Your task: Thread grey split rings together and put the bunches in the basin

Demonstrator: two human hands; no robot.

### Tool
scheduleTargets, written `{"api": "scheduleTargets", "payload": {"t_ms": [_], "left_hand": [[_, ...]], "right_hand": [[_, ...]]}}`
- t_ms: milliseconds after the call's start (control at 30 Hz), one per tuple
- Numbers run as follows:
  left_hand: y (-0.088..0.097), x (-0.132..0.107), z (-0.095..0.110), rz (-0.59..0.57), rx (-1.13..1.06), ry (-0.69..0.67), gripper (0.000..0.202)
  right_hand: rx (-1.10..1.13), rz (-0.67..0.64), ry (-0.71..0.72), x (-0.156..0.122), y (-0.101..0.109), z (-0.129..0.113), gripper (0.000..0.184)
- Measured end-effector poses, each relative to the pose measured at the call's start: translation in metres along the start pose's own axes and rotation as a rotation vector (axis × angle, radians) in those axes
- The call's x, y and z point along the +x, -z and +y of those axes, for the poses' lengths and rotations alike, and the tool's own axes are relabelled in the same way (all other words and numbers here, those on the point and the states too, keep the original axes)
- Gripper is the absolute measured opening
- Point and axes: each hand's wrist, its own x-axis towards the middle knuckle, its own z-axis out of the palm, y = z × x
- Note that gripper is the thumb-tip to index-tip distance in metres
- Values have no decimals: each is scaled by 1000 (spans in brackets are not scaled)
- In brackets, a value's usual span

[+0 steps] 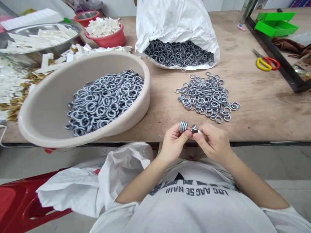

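My left hand is closed round a small stack of grey metal rings, held upright at the table's front edge. My right hand pinches a small white piece with a ring against that stack. Both hands meet just in front of a loose pile of grey rings lying on the wooden table.
A beige basin half full of rings sits at the left, overhanging the edge. A white sack of rings lies open behind. White plastic pieces fill a red bowl and a metal tray. Scissors lie right. A red stool stands below left.
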Motion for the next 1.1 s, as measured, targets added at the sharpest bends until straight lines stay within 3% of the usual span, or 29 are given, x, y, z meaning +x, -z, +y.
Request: {"api": "scheduleTargets", "payload": {"t_ms": [167,300,367,467,600,733,833,933,1100], "left_hand": [[0,-6,0,-25,5,-28,20],[0,-14,2,-81,-52,19,28],[1,-13,4,-29,-111,25,31],[4,-8,6,101,-198,23,33],[10,-3,9,200,-266,4,28],[20,-4,12,280,-275,7,26],[27,-2,11,325,-242,-27,27],[29,4,9,308,-171,-79,26],[19,16,8,234,-30,-150,36]], "right_hand": [[8,-40,-19,4,-3,4,36],[33,25,-210,17,0,28,43],[-50,54,-247,31,4,36,42],[-298,18,-185,62,4,34,33],[-606,-123,-80,107,-10,23,35],[-716,-258,-85,134,-22,21,27],[-623,-205,-78,136,-16,28,23],[-391,-112,-72,124,-3,34,22],[368,-140,-225,82,3,24,30]]}}
